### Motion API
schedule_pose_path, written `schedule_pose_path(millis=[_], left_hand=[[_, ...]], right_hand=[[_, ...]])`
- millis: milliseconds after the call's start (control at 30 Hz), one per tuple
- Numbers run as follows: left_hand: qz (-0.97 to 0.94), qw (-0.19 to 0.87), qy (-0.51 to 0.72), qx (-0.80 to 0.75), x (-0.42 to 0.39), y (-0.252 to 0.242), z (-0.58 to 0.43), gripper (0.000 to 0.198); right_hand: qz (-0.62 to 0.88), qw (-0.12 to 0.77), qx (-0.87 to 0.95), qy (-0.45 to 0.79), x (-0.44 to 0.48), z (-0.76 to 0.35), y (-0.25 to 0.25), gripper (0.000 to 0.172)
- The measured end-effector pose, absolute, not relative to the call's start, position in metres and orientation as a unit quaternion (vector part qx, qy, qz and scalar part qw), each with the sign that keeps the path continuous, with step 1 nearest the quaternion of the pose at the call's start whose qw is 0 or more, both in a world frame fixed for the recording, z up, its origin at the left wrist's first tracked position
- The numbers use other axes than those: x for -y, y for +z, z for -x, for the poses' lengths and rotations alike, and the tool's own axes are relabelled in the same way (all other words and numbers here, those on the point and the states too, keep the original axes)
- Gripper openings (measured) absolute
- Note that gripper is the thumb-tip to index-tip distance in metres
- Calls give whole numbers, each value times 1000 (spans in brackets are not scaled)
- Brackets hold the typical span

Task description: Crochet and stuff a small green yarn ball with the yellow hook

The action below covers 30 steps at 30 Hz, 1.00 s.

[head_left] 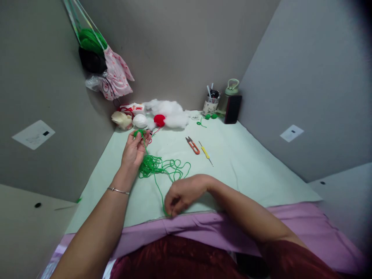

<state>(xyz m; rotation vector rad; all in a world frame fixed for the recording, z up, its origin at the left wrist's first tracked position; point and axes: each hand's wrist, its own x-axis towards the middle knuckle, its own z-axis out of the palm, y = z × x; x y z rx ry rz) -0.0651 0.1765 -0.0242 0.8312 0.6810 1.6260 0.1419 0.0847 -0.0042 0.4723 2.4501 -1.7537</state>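
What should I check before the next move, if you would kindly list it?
1. Left hand holds the small green piece: ok.
2. Right hand pinches the green strand: ok.
3. Loose yarn neatly gathered: not ok, loops sprawl on the table.
4. Loose yarn free of knots: cannot tell, loops overlap.
5. Orange-handled snips clear of the yarn: ok.
6. Yellow-handled hook clear of both hands: ok.

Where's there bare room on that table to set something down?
Widest: pale cloth right of the yellow-handled tool. Smaller: left of the left forearm. Crowded: around the green yarn and along the back, by the white stuffing.
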Motion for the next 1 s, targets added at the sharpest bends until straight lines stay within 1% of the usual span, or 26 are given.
schedule_pose_path(millis=[67,133,233,300,333,433,533,667,767,867,1000], left_hand=[[-396,555,671,-291,-170,-21,57,32],[-447,543,647,-294,-160,-17,47,36],[-524,519,606,-298,-145,-12,33,32],[-560,510,579,-301,-138,-10,27,28],[-574,506,568,-303,-136,-10,25,26],[-604,495,545,-305,-135,-12,24,24],[-623,489,530,-305,-137,-15,24,23],[-655,475,502,-304,-133,-16,21,20],[-680,464,480,-303,-128,-16,18,15],[-689,445,479,-311,-126,-17,17,15],[-692,411,498,-322,-127,-19,18,14]], right_hand=[[-227,-68,-799,-553,-96,-155,2,1],[-305,-186,-775,-521,-109,-168,9,15],[-385,-332,-707,-491,-121,-179,16,30],[-399,-388,-660,-506,-122,-182,18,34],[-394,-397,-647,-519,-122,-182,19,34],[-368,-386,-638,-555,-118,-180,21,32],[-366,-408,-595,-588,-117,-179,23,32],[-381,-441,-542,-605,-121,-179,22,27],[-396,-448,-517,-613,-125,-177,18,24],[-417,-460,-505,-599,-129,-178,13,23],[-449,-522,-494,-531,-136,-184,11,26]])
